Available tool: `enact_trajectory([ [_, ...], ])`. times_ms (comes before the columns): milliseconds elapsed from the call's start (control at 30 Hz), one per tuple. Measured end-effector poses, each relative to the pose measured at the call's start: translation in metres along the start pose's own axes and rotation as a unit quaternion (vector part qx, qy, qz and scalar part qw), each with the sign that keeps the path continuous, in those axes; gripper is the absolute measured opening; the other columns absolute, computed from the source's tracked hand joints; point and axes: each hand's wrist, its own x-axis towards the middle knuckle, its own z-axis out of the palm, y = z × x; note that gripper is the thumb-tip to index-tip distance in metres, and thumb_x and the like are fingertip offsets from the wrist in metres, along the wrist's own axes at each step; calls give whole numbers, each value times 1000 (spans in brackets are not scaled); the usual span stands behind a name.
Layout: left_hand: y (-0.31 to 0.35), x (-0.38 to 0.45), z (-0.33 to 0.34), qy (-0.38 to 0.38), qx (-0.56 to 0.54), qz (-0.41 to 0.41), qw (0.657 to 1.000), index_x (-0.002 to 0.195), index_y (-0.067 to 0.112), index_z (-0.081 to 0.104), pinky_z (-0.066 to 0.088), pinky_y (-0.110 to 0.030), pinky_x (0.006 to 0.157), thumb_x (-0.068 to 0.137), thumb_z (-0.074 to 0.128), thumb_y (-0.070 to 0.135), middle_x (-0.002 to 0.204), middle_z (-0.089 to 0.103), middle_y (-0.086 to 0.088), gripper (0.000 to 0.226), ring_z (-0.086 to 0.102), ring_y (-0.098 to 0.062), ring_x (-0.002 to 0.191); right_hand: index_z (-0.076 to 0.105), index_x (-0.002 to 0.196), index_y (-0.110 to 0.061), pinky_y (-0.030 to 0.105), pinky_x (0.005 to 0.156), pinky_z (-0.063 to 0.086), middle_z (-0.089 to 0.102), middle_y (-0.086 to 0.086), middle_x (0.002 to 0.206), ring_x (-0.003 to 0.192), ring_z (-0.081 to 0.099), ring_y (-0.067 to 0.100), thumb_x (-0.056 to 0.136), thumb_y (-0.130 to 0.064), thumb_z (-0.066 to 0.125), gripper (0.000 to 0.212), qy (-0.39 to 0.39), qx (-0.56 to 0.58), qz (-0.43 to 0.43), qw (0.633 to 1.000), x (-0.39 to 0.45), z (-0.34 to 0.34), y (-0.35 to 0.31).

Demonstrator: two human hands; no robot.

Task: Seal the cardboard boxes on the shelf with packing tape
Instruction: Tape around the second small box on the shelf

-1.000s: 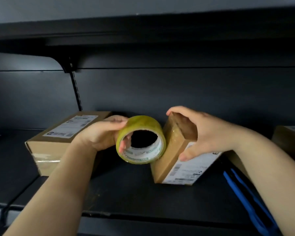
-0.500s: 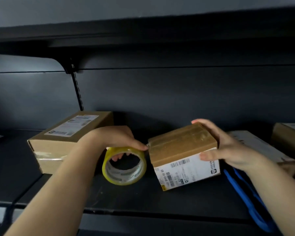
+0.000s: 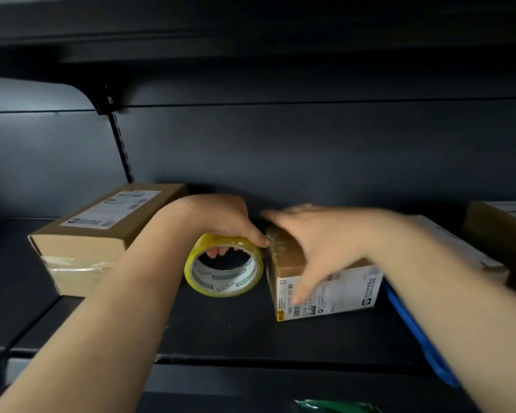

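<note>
Currently: left grip [image 3: 221,217] clasping tape roll [image 3: 224,266], beside small box [image 3: 325,281]; right grip [image 3: 316,242] flat, released, pressing box top. Next, probably: draw tape across seam.

Dim light falls from the front; the shelf [image 3: 221,332] back sits in deep shadow. The right hand [image 3: 319,242] is motion-blurred, and straight edges bow toward the frame's borders.
</note>
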Motion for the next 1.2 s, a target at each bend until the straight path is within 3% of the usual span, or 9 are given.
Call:
enact_trajectory([
  [67, -6, 0, 4, 10, -26, 12, 1000, 59, 6, 61, 42, -17, 36, 77, 66, 50, 35, 56, -2, 47, 55, -13, 31, 36, 134, -26, 39, 94, 47, 48, -3, 127, 114, 49, 19, 50, -57, 80, 99, 7, 2, -10, 1000, 19, 9, -17],
  [167, -29, -8, 11, -4, -139, 58, 989, 58, 11, 63, 47, -21, 44, 71, 61, 66, 46, 60, -7, 56, 58, -15, 39, 33, 135, -27, 37, 96, 44, 43, -6, 129, 116, 45, 15, 51, -56, 80, 100, 53, 22, -22, 998, 24, 16, -9],
  [333, -65, -50, -15, -122, -421, 272, 857, 66, 14, 68, 51, -21, 53, 64, 78, 49, 53, 63, -7, 37, 62, -16, 48, 24, 139, -40, 24, 101, 34, 33, -18, 139, 124, 36, 3, 50, -47, 83, 107, 161, 200, -78, 963, 4, 9, -1],
  [533, -57, -87, -65, 14, -250, 212, 945, 65, -17, 53, 42, -13, 38, 50, 74, 69, 36, 46, -6, 90, 44, -13, 28, 44, 119, -44, 31, 81, 53, 57, -13, 113, 100, 61, 8, 42, -42, 80, 85, 268, 412, -147, 858, -23, -13, -2],
  [667, -47, -84, -64, 30, -127, 117, 984, 46, 13, 63, 45, -20, 43, 37, 64, 82, 35, 48, -1, 70, 48, -12, 30, 46, 120, -27, 33, 80, 51, 58, -2, 110, 99, 62, 17, 43, -31, 81, 85, 280, 509, -183, 793, -17, 2, -3],
  [767, -44, -72, -58, 39, -42, 41, 997, 44, 15, 62, 51, -38, 61, 39, 61, 82, 40, 53, 0, 67, 52, -13, 39, 48, 118, -22, 33, 77, 51, 58, 3, 107, 95, 62, 21, 43, -24, 80, 81, 283, 567, -181, 752, -13, 15, 5],
  [833, -43, -62, -48, 34, -45, 24, 998, 39, 17, 58, 49, -34, 55, 45, 66, 78, 36, 49, 1, 62, 48, -11, 33, 49, 117, -22, 30, 73, 52, 59, 3, 105, 93, 63, 20, 44, -21, 80, 79, 269, 593, -177, 738, -12, 25, 12],
  [1033, -26, -26, -9, -20, -70, 13, 997, 46, 14, 56, 49, -30, 59, 58, 57, 71, 34, 51, 4, 58, 49, -6, 31, 49, 118, -21, 24, 71, 51, 64, 0, 103, 91, 65, 16, 43, -15, 80, 81, 211, 630, -116, 739, -16, 43, 35],
  [1200, -9, -13, -5, -24, -71, 34, 997, 53, 10, 57, 47, -26, 53, 51, 55, 75, 32, 50, 5, 65, 50, -8, 30, 23, 130, -57, 21, 101, 31, 32, -23, 141, 127, 35, -1, 42, -40, 84, 108, 162, 421, 12, 892, -48, 18, 47],
])
